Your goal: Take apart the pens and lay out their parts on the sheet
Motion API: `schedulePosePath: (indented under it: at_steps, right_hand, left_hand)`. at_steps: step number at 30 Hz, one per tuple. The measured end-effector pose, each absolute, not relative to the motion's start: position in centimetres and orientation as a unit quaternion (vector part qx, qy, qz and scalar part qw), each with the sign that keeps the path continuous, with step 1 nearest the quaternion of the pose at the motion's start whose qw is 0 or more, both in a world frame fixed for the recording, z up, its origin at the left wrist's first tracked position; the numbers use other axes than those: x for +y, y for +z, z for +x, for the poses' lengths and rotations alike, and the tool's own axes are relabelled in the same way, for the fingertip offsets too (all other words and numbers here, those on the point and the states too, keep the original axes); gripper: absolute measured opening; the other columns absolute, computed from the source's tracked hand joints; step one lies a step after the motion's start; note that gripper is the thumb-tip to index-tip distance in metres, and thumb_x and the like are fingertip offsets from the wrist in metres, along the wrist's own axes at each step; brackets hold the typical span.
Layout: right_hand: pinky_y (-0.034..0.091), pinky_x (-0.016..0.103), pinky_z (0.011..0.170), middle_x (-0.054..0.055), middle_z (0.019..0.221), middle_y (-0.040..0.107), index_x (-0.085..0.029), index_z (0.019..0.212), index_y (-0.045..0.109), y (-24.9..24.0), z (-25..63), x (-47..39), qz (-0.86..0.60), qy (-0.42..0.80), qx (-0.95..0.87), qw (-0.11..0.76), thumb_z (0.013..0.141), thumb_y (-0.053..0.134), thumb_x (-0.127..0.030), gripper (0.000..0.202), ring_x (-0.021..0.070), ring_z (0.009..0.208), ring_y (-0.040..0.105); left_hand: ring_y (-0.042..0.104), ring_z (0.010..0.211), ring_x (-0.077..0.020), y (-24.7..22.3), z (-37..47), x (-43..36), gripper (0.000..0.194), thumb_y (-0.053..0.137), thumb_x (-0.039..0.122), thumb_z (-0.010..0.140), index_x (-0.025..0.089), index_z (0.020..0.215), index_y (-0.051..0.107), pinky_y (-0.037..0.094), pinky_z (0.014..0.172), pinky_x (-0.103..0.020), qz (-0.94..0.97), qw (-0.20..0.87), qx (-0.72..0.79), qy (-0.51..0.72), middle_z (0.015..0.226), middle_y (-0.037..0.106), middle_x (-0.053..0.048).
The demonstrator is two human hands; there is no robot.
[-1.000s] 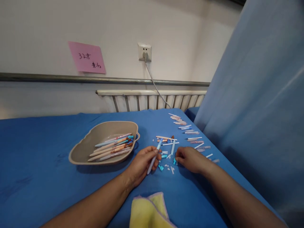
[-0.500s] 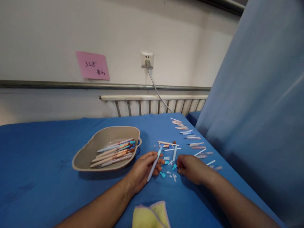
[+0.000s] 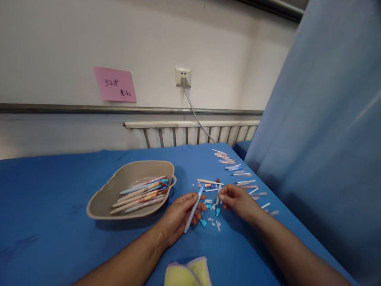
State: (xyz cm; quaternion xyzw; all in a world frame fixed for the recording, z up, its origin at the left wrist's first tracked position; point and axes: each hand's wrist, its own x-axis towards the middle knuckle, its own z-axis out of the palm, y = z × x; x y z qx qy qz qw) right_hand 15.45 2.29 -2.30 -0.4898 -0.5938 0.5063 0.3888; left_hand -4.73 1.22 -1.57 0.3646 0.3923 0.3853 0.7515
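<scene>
Presently the left hand is partly curled, thumb and fingers closed around a pale blue pen, which slants across the fingers with its brighter blue end pointing away from the person. Just to its right, the right hand has its fingers bent and thumb and forefinger drawn together over a loose pale blue barrel; whether it grips that barrel or only hovers at it, I cannot tell.

Between the two hands, on the blue cloth, lie turquoise pieces and small white bits. Slightly beyond the left hand's fingertips are a peach barrel and a thin white refill. Beyond and to the right of the right hand, sorted pen parts lie in small groups along the cloth's edge.

Left of and a little beyond the left hand stands a beige basin, with a bundle of pens lying inside toward its right side. Nearer the person than both hands is a folded yellow towel.
</scene>
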Motion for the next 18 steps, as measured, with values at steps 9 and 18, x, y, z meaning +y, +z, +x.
schedulePosePath:
  at_steps: [9,18]
  right_hand:
    - [0.039,0.021,0.049,0.0,0.064,0.058,-0.015,0.08,0.064,-2.6,14.4,2.0,-0.408,0.623,-0.458,0.485,0.064,0.073,-0.039,0.03,0.0087,0.054,0.052]
    - [0.038,0.02,0.05,0.0,0.069,0.06,-0.015,0.083,0.065,-2.9,14.2,2.2,-0.423,0.637,-0.405,0.5,0.062,0.075,-0.034,0.03,0.0071,0.054,0.051]
  left_hand:
    - [0.054,0.044,-0.007,-1.6,-4.5,1.0,0.019,0.067,0.028,0.071,0.013,0.076,0.057,0.038,0.04,-0.016,0.4,0.76,0.379,0.345,0.071,0.066,-0.004]
    - [0.053,0.042,-0.0061,-1.3,-4.6,0.9,0.022,0.066,0.026,0.072,0.014,0.088,0.056,0.038,0.038,-0.015,0.415,0.752,0.383,0.34,0.071,0.066,-0.003]
